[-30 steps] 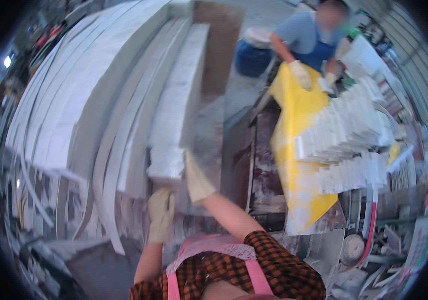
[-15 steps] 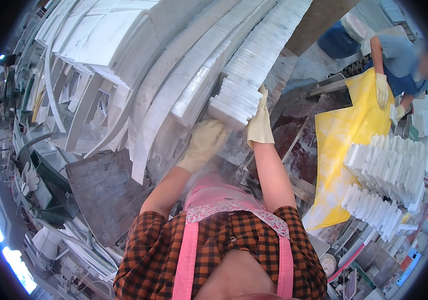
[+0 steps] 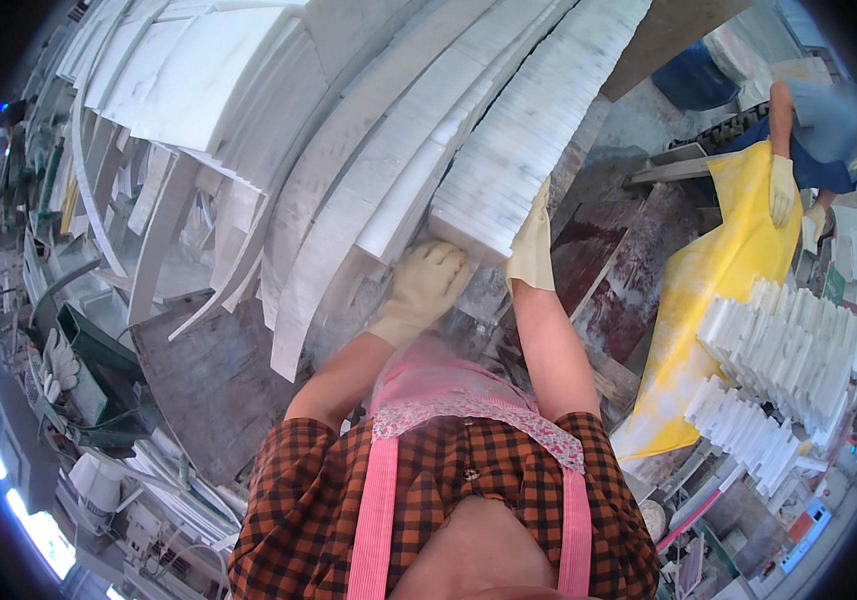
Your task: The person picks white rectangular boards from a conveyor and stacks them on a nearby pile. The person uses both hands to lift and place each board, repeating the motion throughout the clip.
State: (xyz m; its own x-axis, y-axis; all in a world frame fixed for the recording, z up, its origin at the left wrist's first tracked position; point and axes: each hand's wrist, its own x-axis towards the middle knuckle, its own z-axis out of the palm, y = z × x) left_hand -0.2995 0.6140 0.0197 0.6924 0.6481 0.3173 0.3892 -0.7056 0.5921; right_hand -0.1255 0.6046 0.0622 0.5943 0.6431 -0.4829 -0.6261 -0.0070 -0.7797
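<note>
A long row of thin white stone strips (image 3: 538, 120), packed side by side, runs away from me at the upper middle. My left hand (image 3: 428, 282), in a cream rubber glove, rests with curled fingers against the near end of this row, at its left corner. Whether its fingers enclose anything is hidden. Along the right side of the same end lies my right hand (image 3: 531, 248), gloved alike, its fingers mostly out of sight behind the strips. The near faces of the strips look nearly flush.
Curved white stone pieces (image 3: 323, 220) and large pale slabs (image 3: 188, 75) are stacked to the left. On the right, a yellow sheet (image 3: 703, 270) lies by upright white strips (image 3: 783, 345). A gloved co-worker (image 3: 813, 130) stands beyond it. A brown board (image 3: 213, 390) leans at lower left.
The strips' near ends were stepped and uneven; now they line up almost flush. My left hand has shifted slightly right along the end. The view has turned a little.
</note>
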